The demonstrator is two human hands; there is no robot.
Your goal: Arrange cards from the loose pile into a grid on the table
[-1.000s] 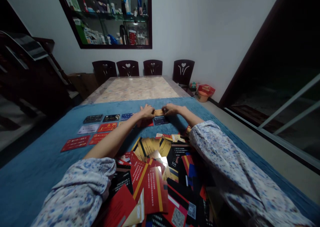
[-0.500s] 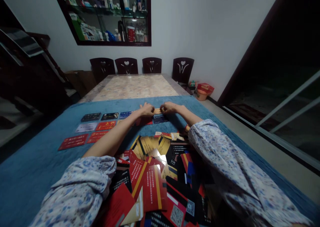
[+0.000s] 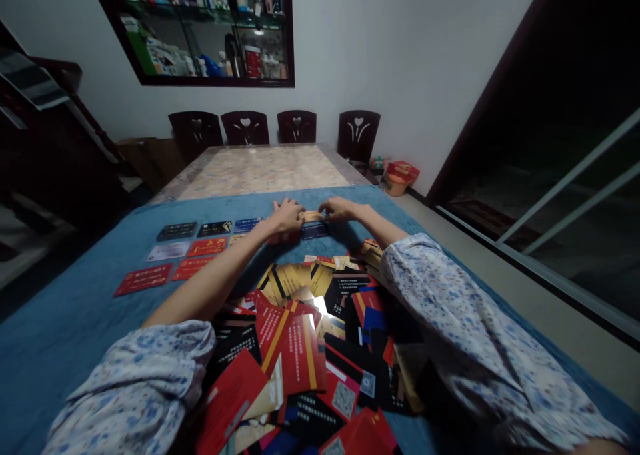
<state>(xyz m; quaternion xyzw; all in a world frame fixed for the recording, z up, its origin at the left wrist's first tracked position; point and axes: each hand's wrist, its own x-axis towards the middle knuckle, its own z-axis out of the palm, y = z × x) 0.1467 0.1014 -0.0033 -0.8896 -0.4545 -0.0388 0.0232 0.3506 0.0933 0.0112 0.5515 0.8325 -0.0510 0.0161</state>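
At the far side of the blue cloth, my left hand [image 3: 288,215] pinches the left end of a gold card [image 3: 313,216]. The fingers of my right hand [image 3: 339,208] are closed at its right end. Just on the near side of that card lies a dark blue card [image 3: 315,231]. Beneath my left wrist a red card [image 3: 284,239] is partly covered. To the left, rows of cards lie spaced out, among them a black card [image 3: 215,228], a silver card [image 3: 169,251] and a red card [image 3: 143,279].
A heap of overlapping cards [image 3: 300,351], red, gold and black, spreads between my forearms. The blue cloth [image 3: 65,288] covers the near part of the table [image 3: 260,168]. Several dark chairs [image 3: 245,128] stand along the far wall. On the floor at right is an orange bucket [image 3: 397,185].
The view has shifted slightly, so the scene sits a little further left and higher. My hands remain at the gold card's ends, with the right fingers slightly more extended.
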